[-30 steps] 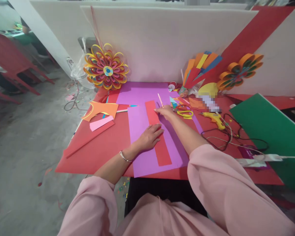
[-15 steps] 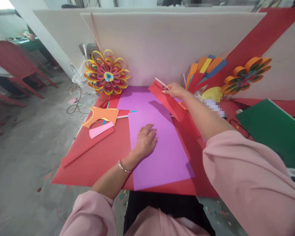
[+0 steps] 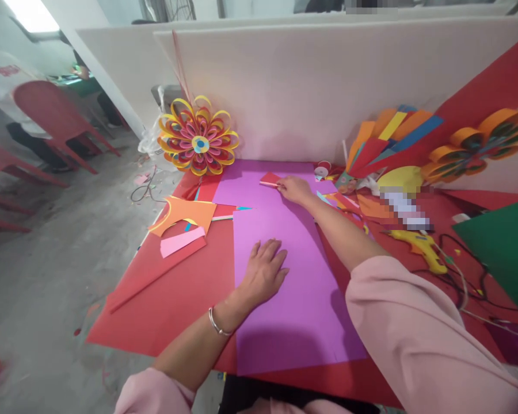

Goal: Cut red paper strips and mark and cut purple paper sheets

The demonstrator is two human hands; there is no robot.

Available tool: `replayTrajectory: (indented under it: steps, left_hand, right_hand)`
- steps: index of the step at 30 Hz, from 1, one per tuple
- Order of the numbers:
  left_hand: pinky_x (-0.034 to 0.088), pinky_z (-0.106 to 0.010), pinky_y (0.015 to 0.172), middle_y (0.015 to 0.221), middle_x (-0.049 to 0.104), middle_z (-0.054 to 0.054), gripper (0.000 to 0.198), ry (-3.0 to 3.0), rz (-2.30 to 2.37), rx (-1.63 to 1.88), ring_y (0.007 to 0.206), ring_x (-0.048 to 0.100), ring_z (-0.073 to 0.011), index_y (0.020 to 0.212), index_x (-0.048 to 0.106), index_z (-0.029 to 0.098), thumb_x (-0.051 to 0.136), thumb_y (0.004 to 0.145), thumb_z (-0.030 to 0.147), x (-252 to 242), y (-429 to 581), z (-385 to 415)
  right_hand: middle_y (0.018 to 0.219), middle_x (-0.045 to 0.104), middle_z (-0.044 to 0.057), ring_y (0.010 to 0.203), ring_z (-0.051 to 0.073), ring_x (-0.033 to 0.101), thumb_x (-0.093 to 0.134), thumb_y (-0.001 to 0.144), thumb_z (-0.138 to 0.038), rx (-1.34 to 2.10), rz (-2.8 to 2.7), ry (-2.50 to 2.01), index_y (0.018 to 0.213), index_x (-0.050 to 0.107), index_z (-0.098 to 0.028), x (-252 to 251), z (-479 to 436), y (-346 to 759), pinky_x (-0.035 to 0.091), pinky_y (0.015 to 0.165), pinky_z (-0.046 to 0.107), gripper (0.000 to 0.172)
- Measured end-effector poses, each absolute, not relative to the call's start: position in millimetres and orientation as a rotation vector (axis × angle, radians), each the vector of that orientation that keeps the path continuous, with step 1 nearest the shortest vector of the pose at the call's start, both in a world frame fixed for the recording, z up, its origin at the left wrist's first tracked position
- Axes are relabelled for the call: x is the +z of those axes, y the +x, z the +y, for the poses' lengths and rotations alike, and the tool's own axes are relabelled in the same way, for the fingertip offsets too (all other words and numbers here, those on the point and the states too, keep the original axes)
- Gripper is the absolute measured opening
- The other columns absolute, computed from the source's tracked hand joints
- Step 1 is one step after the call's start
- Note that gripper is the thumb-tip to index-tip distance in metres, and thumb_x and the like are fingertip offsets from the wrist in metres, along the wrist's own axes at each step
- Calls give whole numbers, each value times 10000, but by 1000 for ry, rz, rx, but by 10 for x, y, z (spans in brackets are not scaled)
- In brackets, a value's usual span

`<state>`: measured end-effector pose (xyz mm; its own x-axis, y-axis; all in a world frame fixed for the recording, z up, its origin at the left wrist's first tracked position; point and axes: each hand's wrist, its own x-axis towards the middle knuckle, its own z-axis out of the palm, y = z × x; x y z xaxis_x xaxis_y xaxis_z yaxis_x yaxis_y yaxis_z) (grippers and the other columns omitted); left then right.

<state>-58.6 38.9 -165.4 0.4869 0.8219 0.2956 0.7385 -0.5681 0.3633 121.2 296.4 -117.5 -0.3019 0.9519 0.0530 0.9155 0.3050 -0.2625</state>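
My left hand [image 3: 265,269] lies flat, fingers spread, on the near purple paper sheet [image 3: 285,299]. My right hand [image 3: 294,188] reaches to the far side of the table. Its fingers are closed on a thin pink pencil [image 3: 268,184] and touch a red paper strip [image 3: 271,178] that lies on a second purple sheet [image 3: 250,181]. Most of that strip is hidden behind my hand and arm. Both sheets rest on a large red paper [image 3: 176,287] that covers the table.
A looped paper flower [image 3: 198,144] leans on the white board [image 3: 306,86] at the back. Orange and pink cut-offs [image 3: 183,221] lie left. At the right are a coloured paper fan [image 3: 388,135], a yellow glue gun [image 3: 418,247] with cables and a green sheet [image 3: 505,253]. Red chairs [image 3: 56,115] stand left.
My right hand lifted the red strip off the near purple sheet and carried it to the far side, then lowered it there. My left hand stayed flat on the sheet.
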Motion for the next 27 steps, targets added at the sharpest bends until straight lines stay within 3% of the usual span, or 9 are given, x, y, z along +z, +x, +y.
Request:
replayTrajectory:
  steps: [11, 15, 20, 27]
  left_hand:
    - [389, -707, 1240, 1536, 634, -189, 370, 2601, 1326, 558, 1489, 543, -390, 1376, 675, 192, 622, 1029, 312, -1687, -584, 418]
    - [394, -696, 1239, 1526, 646, -178, 370, 2623, 1308, 579, 1475, 559, -380, 1373, 684, 198, 616, 1026, 306, -1696, -573, 398]
    - [402, -670, 1249, 1529, 650, -169, 387, 2646, 1283, 572, 1480, 563, -361, 1394, 684, 209, 607, 1032, 323, -1703, -643, 376]
    - [361, -663, 1281, 1552, 633, -169, 413, 2623, 1318, 515, 1495, 549, -350, 1427, 681, 208, 586, 1044, 330, -1686, -683, 370]
  right_hand:
    - [1302, 770, 140, 1190, 290, 683, 694, 988, -311, 252, -2377, -1811, 1323, 778, -203, -993, 2549, 1885, 479, 1005, 345, 362]
    - [1271, 769, 156, 1196, 268, 679, 639, 1034, -401, 243, -2283, -1867, 1278, 785, -181, -1137, 2339, 1828, 483, 1017, 322, 360]
    - [1275, 768, 190, 1183, 270, 696, 568, 1057, -356, 217, -2078, -2035, 1225, 788, -162, -1212, 2232, 1782, 513, 999, 330, 338]
    - [1296, 772, 194, 1199, 338, 721, 517, 1053, -426, 164, -1912, -2238, 1315, 757, -192, -1053, 1991, 2431, 556, 954, 405, 426]
